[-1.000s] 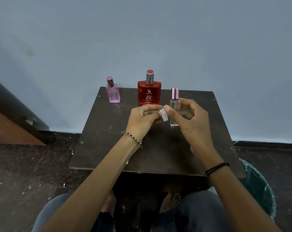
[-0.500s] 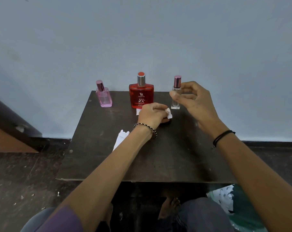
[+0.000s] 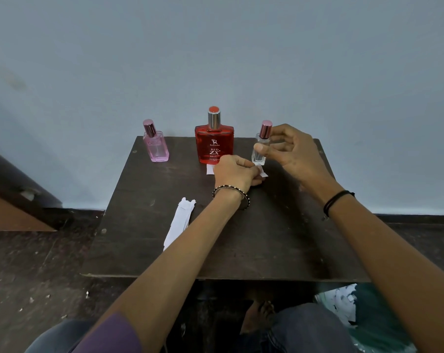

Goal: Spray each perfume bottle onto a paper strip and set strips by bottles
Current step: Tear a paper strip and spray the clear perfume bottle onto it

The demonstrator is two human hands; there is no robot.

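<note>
Head camera is looking down on a dark desk (image 3: 266, 238) where three perfume bottles are standing upright in a row along the far edge. On the left, a pink bottle (image 3: 156, 147) is holding pale pink liquid. In the middle, a red bottle (image 3: 214, 146) is showing red nearly to its shoulder. On the right stands a slim clear bottle (image 3: 260, 151), whose contents are too faint to judge.

The right hand (image 3: 293, 152) is curling thumb and fingers round the clear bottle. The left hand (image 3: 234, 174) is pinching a small paper strip (image 3: 263, 173) just in front of that bottle. Another strip (image 3: 210, 170) is lying at the red bottle's foot, and a stack of strips (image 3: 181, 222) is lying near the desk's left edge. A green bin (image 3: 376, 314) by the person's knee is holding paper scraps.
</note>
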